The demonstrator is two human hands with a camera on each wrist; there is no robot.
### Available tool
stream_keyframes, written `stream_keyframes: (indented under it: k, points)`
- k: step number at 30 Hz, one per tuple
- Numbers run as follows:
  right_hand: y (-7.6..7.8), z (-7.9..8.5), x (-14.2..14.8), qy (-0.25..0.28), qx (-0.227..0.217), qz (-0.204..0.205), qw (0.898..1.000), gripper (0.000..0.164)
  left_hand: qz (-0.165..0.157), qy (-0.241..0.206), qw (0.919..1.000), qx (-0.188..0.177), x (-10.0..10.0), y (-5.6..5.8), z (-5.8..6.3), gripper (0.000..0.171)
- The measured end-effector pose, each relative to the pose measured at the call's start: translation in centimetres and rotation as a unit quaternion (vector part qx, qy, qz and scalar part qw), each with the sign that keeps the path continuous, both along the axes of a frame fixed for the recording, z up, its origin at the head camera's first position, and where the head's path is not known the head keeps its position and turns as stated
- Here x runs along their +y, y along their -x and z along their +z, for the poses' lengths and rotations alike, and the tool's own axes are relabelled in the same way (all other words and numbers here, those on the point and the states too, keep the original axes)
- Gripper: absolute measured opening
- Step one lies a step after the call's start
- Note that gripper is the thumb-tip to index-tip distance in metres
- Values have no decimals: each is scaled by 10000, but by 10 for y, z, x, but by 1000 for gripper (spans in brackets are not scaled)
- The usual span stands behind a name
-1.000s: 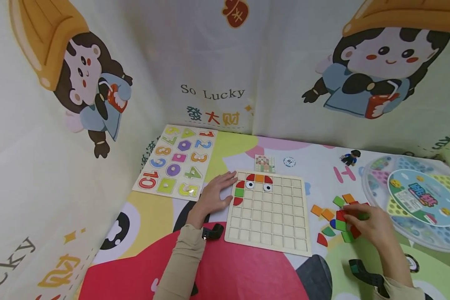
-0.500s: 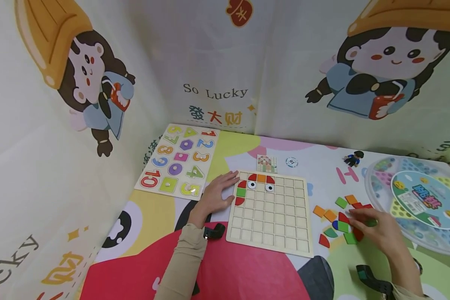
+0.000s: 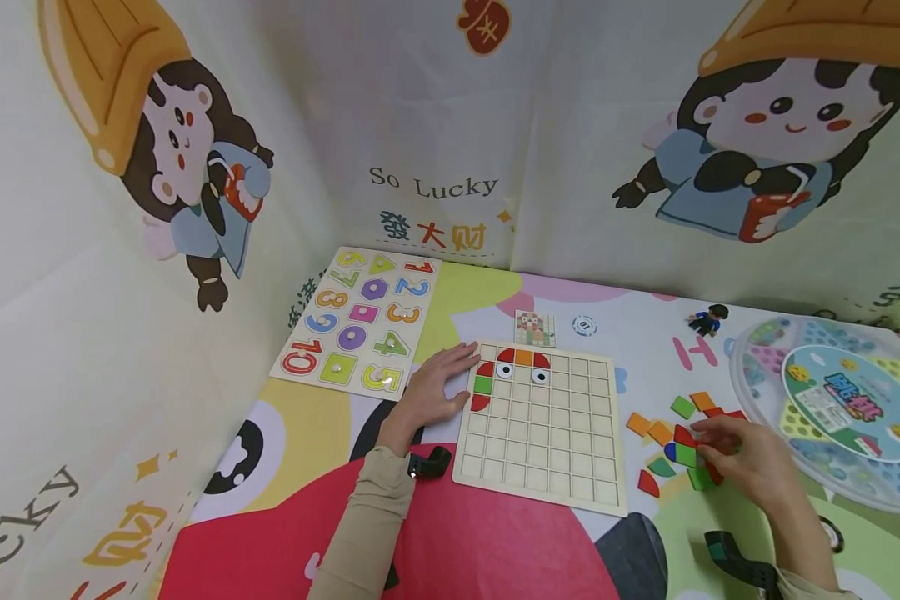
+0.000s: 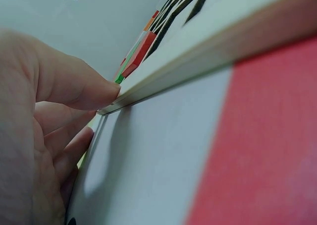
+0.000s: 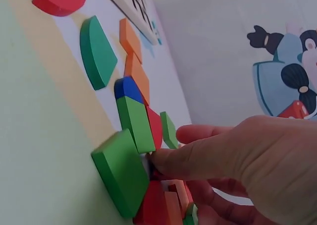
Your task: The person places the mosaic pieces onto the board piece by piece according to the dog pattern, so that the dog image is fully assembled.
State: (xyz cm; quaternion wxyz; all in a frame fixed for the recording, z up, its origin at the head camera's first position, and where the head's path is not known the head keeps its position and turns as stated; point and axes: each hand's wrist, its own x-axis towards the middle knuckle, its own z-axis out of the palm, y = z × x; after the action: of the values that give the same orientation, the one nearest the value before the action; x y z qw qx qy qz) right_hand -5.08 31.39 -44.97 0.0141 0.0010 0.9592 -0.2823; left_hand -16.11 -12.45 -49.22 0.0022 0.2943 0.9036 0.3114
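The wooden grid board lies just below the frame's centre, presumably steadied by the left hand, whose relaxed, spread fingers touch its left edge, gripping nothing. Lower right, the right hand bends over coloured tiles, likely kept within reach; whether it pinches one cannot be told.

Wrinkled tan sleeves; curved black wrist cameras.
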Motion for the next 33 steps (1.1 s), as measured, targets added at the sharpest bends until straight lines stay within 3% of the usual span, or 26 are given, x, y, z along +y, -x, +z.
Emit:
stream_keyframes:
  k: [5,10,13,16,21,27,33]
  points:
    - [2,3,-4,245,46,23,9997,28,-14,30,10000,58,-1,1,-2,58]
    - [13,16,-18,678,491,80,9965,28,-45,94,9999,67,-2,3,-2,58]
    - [29,23,-51,1335,742,197,9881,30,-21,61,10000,44,-3,2,-1,58]
    - [51,22,-98,2103,824,442,9732,30,37,115,9999,-3,-2,2,-2,58]
    - [84,8,-159,2834,518,842,9539,24,-60,66,10000,-11,1,0,-3,59]
    - [104,-5,-188,2778,220,766,9573,21,-64,66,9999,48,1,0,-2,58]
    - [112,-8,-197,2438,370,963,9643,17,-7,210,9998,-13,-2,2,-1,59]
